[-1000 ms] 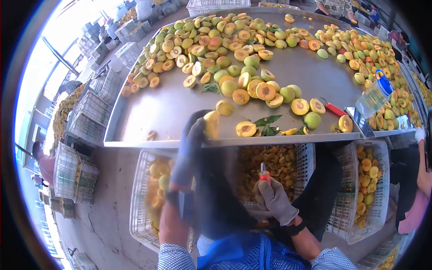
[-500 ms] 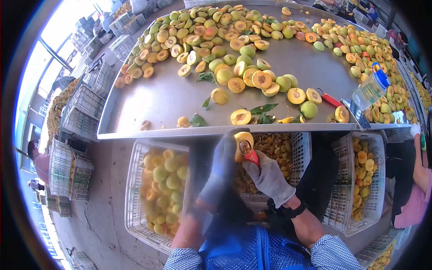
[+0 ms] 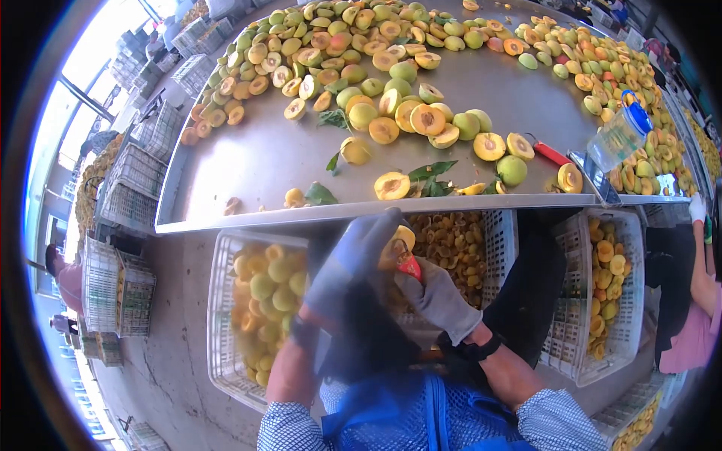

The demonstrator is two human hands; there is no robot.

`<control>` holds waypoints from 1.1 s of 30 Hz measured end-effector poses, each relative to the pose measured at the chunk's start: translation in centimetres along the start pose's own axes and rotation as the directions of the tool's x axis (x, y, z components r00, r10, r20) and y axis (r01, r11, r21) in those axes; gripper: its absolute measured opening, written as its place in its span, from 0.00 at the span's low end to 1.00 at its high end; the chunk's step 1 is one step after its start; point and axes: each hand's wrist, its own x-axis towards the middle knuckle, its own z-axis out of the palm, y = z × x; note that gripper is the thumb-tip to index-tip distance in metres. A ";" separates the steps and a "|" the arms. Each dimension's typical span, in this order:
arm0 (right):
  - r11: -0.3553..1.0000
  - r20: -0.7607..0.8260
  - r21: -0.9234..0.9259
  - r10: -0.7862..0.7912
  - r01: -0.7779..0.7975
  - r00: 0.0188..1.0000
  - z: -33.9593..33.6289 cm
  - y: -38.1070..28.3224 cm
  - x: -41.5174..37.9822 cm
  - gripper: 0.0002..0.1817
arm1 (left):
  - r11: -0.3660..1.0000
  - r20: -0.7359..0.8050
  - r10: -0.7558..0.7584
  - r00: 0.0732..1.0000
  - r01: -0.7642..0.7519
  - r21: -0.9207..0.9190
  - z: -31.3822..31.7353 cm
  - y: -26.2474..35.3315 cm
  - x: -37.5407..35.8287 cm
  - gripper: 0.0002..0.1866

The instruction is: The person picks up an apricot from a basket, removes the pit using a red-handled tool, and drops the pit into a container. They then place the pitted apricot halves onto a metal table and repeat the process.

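Observation:
My left hand (image 3: 347,255), in a grey glove and hazy in view, has its fingers curled around the far side of a yellow peach half (image 3: 404,236). A red-handled pitting tool (image 3: 409,267) is in my gloved right hand (image 3: 442,295), its head up against the fruit. The tool's tip is hard to make out. Both hands are just below the near edge of the metal table (image 3: 481,201). Under them stands a crate with many small brown-yellow pieces (image 3: 451,244).
Whole and halved peaches (image 3: 361,116) are heaped on the table. A red-handled tool (image 3: 551,153), a phone (image 3: 598,180) and a blue-lidded bottle (image 3: 620,139) lie right. Crates of peaches stand left (image 3: 218,316) and right (image 3: 632,331) of my knees. A person in pink (image 3: 696,331) works at right.
The peach half has turned and its cut face with the tool's metal loop shows less. My left hand has shifted slightly left. The whole view has moved a little.

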 end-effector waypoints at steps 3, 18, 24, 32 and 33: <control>0.991 0.009 0.088 0.096 -0.097 0.995 0.2 -1.1 0.1 0.13 | 0.811 0.118 -0.379 0.918 0.391 -0.435 0.6 1.1 1.2 0.18; 0.880 0.096 0.334 0.326 -0.339 0.941 1.3 -1.1 -0.2 0.18 | 0.660 0.470 -0.510 0.720 0.678 -0.323 -1.9 2.1 3.8 0.29; 0.838 0.171 0.433 0.284 -0.330 0.944 1.4 0.6 -0.8 0.17 | 0.524 0.101 -0.511 0.853 0.403 -0.750 0.5 4.4 1.3 0.17; 0.972 0.140 0.222 0.052 -0.083 0.989 0.5 1.2 -1.6 0.18 | 0.479 0.423 -0.501 0.755 0.649 -0.591 -0.8 4.3 3.1 0.12; 0.886 0.202 0.363 0.227 -0.288 0.953 0.6 0.7 -1.9 0.18 | 0.419 0.441 -0.523 0.730 0.670 -0.613 -0.6 4.3 3.1 0.11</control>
